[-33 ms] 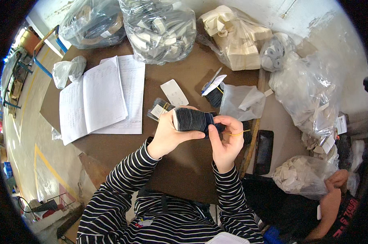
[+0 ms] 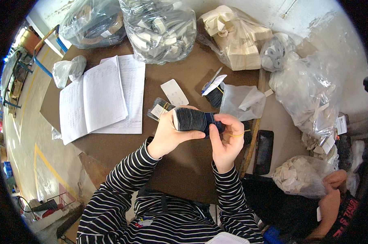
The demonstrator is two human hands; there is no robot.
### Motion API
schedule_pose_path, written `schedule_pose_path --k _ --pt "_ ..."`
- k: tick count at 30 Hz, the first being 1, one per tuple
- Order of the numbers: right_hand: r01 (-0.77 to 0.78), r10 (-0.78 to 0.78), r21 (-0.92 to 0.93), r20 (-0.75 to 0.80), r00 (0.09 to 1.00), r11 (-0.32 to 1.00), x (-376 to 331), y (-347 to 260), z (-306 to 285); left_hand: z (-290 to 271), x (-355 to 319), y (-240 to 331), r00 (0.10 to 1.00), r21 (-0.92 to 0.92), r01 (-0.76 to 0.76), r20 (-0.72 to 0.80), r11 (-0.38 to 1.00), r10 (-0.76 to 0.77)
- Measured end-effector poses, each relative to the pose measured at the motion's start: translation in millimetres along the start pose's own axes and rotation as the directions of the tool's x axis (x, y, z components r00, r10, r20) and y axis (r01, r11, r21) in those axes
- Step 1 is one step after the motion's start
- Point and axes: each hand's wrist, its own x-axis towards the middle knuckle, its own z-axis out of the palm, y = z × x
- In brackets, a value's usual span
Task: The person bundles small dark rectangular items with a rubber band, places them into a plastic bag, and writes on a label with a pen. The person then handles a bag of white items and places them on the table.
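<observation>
Stack of dark pieces, left hand clasping it, right hand curled at its right end, pinch unclear

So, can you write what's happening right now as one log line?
left hand: holds dark stack | right hand: at stack's right end, wearing yellow band | nearby: open notebook, white card

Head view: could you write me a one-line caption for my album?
Left hand gripping a dark stack, right hand at its end, over a brown table with an open notebook.
</observation>
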Motion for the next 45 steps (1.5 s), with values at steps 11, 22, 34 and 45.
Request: schedule_pose_path --k 11,22,34,45 --pt "-0.066 0.062 0.066 0.063 0.996 0.996 1 3 0 -1 5 -6 0.997 -0.069 0.074 0.004 0.995 -0.074" --pt "0.094 -0.079 -0.223 0.074 0.994 0.97 6 2 -7 1 5 -17 0.998 -0.054 -0.039 -0.043 0.998 0.036" --pt "0.008 0.028 -0.223 0.158 0.987 0.975 11 -5 -8 -1 3 -14 0.999 -0.098 0.03 -0.024 0.995 -0.033" --pt "-0.099 0.113 -0.096 0.149 0.982 0.99 12 0 -11 -3 3 -13 0.999 -0.1 0.054 0.001 0.994 -0.054"
